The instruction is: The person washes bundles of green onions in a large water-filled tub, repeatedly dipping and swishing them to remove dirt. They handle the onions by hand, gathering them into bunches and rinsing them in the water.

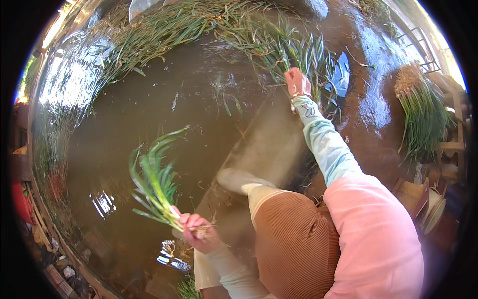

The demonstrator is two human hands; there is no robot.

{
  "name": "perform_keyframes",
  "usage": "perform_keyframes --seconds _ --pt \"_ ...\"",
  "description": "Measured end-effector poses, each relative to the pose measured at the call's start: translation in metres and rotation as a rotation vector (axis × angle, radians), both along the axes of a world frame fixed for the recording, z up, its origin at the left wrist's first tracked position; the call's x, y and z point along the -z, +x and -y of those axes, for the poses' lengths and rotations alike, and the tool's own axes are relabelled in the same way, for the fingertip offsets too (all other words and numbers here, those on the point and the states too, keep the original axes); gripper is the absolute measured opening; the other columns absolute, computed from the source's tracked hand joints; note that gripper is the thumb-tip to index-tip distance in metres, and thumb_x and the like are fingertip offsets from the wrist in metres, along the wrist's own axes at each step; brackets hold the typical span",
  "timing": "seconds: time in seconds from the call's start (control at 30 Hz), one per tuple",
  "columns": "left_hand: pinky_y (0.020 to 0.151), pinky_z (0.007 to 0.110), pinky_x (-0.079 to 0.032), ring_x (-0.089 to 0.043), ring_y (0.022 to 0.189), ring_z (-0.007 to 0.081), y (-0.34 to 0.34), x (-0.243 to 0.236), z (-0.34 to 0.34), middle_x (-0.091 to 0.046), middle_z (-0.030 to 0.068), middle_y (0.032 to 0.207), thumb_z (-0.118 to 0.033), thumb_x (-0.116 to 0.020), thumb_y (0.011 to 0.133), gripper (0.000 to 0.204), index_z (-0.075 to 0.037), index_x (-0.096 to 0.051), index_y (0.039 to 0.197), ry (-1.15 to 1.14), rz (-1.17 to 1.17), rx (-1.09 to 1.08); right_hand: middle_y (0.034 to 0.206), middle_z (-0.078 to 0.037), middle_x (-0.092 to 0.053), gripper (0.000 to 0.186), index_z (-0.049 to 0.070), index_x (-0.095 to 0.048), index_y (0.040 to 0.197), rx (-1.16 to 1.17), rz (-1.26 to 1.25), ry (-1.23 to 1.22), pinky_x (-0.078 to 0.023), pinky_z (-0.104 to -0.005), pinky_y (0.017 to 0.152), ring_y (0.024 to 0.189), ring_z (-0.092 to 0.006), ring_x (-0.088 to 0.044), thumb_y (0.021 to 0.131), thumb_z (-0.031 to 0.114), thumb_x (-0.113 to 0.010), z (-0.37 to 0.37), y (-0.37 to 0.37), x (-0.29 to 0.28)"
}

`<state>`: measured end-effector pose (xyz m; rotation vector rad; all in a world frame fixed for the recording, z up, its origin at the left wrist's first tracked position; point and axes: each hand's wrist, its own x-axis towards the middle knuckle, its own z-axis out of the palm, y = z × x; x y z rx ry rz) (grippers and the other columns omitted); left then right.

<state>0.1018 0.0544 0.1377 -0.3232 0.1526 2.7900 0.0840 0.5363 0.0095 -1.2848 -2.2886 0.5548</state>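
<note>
A bunch of long green leafy stalks point(155, 182) with pale, rooted ends is held over the muddy water point(114, 134) by my left hand point(199, 234), whose fingers wrap round the white stems. My right hand point(298, 82) reaches forward with fingers closed, among loose wet leaves point(311, 55) at the upper middle; what it grips, if anything, is hidden behind the fingers. My legs stand in the shallow water, one bare foot point(234, 179) showing below the surface.
A long band of floating leaves point(159, 22) curves along the far side. At the right, a thick green bundle point(420, 124) with tan roots rests by a wooden frame point(453, 147). Below it stands a wooden stool-like object point(408, 194). Planks and debris point(50, 249) line the left edge.
</note>
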Motion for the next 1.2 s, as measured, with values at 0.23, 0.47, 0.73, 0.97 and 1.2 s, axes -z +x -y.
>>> perform_keyframes --seconds 0.23,0.47,0.73,0.97,1.2 --pt "0.066 0.020 -0.053 -0.054 0.079 0.0115 -0.033 -0.018 -0.032 -0.045 0.0148 0.117 0.003 -0.045 0.090 0.051 0.005 -0.026 0.138 -0.228 0.030 0.172 0.084 -0.016 -0.068 0.033 0.008 -0.064 0.088 -0.045 0.438 -0.096 -0.049 -0.0450 0.071 0.080 -0.0337 -0.065 0.082 0.040 -0.065 -0.005 0.011 0.020" --pt "0.046 0.009 -0.035 -0.056 0.092 0.0099 -0.031 0.005 -0.071 -0.058 0.0159 0.106 -0.002 -0.049 0.091 0.042 0.004 -0.040 0.132 -0.812 0.127 0.539 0.066 -0.008 -0.063 0.026 -0.002 -0.062 0.081 -0.442 -0.242 -1.221 -0.048 -0.0273 0.048 0.052 -0.0124 -0.058 0.089 0.023 -0.061 0.134 -0.016 -0.004" --pt "0.034 0.015 -0.028 -0.044 0.046 0.0027 -0.015 0.035 -0.068 -0.060 0.0071 0.081 -0.011 -0.058 0.089 0.029 0.001 -0.056 0.114 -1.197 0.102 0.801 0.067 -0.006 -0.064 0.029 0.002 -0.064 0.087 -0.684 0.127 -1.505 -0.049 -0.0295 0.054 0.058 -0.0134 -0.061 0.093 0.029 -0.055 0.224 -0.010 -0.021" --pt "0.036 0.015 -0.026 -0.043 0.048 0.0022 -0.003 0.039 -0.073 -0.062 0.0084 0.084 -0.010 -0.055 0.089 0.028 0.004 -0.057 0.113 -1.151 0.116 0.802 0.063 -0.009 -0.064 0.026 0.008 -0.064 0.080 -0.957 0.325 -0.123 -0.049 -0.0385 0.054 0.061 -0.0266 -0.064 0.089 0.030 -0.055 0.239 -0.013 -0.019" --pt "0.036 0.016 -0.025 -0.042 0.049 0.0028 -0.002 0.035 -0.062 -0.060 0.0092 0.084 -0.008 -0.054 0.090 0.020 0.002 -0.056 0.107 -1.110 0.166 0.750 0.067 -0.004 -0.058 0.011 0.012 -0.056 0.073 -0.693 -0.050 0.220 -0.049 -0.0348 0.051 0.061 -0.0228 -0.061 0.081 0.019 -0.059 0.178 -0.043 -0.018"
